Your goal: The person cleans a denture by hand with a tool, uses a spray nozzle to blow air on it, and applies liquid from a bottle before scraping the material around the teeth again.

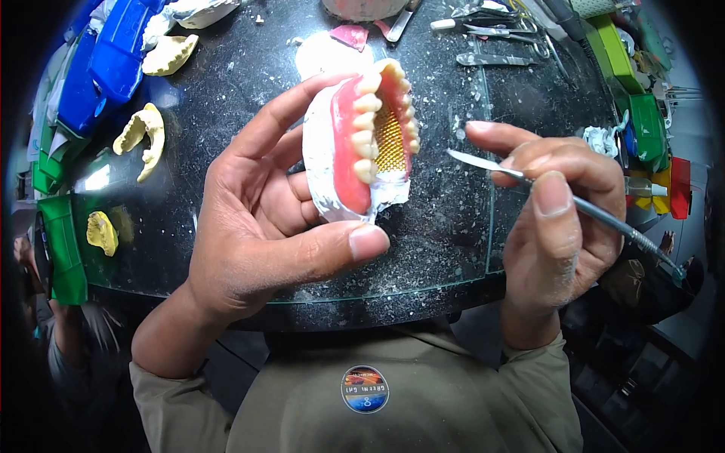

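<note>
My left hand (253, 204) grips a denture (349, 143) seated on a white plaster model (320, 170), thumb at the lower edge and fingers around the back. The denture has pink gum, cream teeth and a gold mesh (390, 147) across the palate. In my right hand (563, 219) a metal wax carver (596, 211) is pinched between thumb and fingers. Its pale, leaf-shaped blade (479, 161) points left at the denture, with a gap between them. The fingers behind the model are partly hidden.
Yellow dental casts (143, 140) and blue bins (113, 64) stand left. Scissors (502, 32), a metal tool (498, 60) and a knife (402, 21) lie at the back, near a pink piece (350, 36). White crumbs dot the dark tabletop (249, 68). Green bins (646, 124) line the right.
</note>
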Demonstrator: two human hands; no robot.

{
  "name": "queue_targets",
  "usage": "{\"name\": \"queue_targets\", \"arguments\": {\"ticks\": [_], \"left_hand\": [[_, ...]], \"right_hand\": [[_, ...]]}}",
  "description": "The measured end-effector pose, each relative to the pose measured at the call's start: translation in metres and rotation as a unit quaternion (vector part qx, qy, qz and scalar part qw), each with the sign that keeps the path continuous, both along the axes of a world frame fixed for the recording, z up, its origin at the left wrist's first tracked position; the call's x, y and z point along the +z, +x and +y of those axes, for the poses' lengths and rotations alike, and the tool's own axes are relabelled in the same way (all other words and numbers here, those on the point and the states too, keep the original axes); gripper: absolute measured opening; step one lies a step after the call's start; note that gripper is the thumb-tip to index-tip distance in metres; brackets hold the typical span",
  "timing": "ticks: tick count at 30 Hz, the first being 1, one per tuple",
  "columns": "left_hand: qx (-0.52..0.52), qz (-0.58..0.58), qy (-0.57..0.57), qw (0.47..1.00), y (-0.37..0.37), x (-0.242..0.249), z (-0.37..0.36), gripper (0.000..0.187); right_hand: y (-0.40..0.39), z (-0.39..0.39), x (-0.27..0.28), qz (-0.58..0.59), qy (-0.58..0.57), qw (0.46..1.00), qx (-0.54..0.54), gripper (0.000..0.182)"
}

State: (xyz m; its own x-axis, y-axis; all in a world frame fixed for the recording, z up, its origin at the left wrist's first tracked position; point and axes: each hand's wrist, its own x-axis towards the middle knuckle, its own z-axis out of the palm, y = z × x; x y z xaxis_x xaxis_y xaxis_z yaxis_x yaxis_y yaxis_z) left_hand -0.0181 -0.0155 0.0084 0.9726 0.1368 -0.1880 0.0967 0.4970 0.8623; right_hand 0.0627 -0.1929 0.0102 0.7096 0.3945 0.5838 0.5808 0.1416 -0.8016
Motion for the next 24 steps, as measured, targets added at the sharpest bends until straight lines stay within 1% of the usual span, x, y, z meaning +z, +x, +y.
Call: {"name": "queue_targets", "arguments": {"ticks": [9, 24], "left_hand": [[0.017, 0.023, 0.004, 1.0, 0.0019, 0.0023, -0.0014, 0.093], [0.021, 0.024, -0.005, 0.999, 0.0024, 0.0023, -0.0015, 0.093]], "right_hand": [[-0.0004, -0.0056, 0.0021, 0.004, -0.002, 1.0, 0.0, 0.014], [0.0007, -0.0071, 0.002, 0.0, -0.01, 1.0, 0.01, 0.015]]}}
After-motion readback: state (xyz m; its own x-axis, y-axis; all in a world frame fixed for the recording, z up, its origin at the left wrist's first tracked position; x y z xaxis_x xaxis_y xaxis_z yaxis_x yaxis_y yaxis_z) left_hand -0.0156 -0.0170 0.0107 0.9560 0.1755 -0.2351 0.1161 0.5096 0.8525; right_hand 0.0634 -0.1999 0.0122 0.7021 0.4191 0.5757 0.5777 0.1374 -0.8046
